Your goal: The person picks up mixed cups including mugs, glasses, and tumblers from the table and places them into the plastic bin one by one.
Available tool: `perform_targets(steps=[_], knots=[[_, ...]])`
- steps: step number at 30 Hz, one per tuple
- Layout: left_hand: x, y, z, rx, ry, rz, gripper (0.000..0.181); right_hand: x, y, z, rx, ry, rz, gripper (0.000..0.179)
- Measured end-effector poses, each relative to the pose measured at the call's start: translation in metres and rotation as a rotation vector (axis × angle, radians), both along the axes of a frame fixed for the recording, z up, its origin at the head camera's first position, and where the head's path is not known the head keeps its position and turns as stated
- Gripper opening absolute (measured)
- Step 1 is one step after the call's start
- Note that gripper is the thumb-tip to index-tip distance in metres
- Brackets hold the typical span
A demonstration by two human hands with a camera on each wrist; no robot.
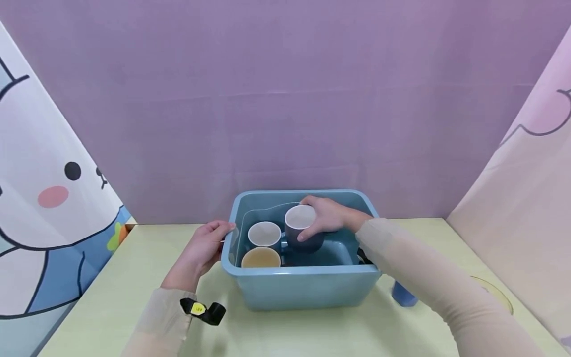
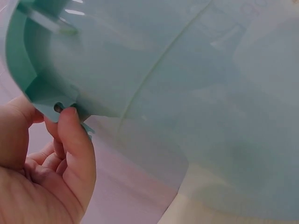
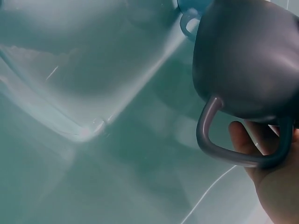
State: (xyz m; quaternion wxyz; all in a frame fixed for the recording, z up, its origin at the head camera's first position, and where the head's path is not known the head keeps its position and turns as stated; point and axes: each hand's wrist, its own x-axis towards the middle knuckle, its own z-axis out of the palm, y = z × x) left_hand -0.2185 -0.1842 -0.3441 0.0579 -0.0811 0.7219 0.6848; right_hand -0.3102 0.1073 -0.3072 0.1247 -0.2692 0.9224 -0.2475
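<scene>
A light blue plastic basin (image 1: 308, 292) stands on the table in the head view. My left hand (image 1: 207, 245) pinches its left rim between thumb and fingers; the left wrist view shows these fingers (image 2: 74, 144) under the rim's edge. Inside the basin, my right hand (image 1: 332, 215) holds a dark grey mug (image 1: 308, 247) around its body, with its pale opening upward. The right wrist view shows the mug's handle (image 3: 203, 126) beside the hand. Left of it are a blue mug with a white inside (image 1: 265, 234) and a mug with a yellowish inside (image 1: 260, 259).
A small blue object (image 1: 403, 294) sits on the pale yellow table (image 1: 120, 282), right of the basin. Farther right, a yellow-rimmed round thing (image 1: 508, 302) is partly hidden by my right sleeve. A purple cloth (image 1: 285, 109) hangs behind; printed cloths flank both sides.
</scene>
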Motion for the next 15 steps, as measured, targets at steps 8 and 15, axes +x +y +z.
perform_targets(steps=[8,15], knots=[[-0.0027,0.0018,0.0000,0.016,-0.002,-0.011,0.034,-0.0006,0.0019,-0.0001,0.044,-0.003,0.012,0.082],[-0.0046,0.0018,-0.0008,0.020,0.006,-0.006,0.030,-0.0032,0.0025,-0.0031,0.051,-0.011,0.006,0.081]])
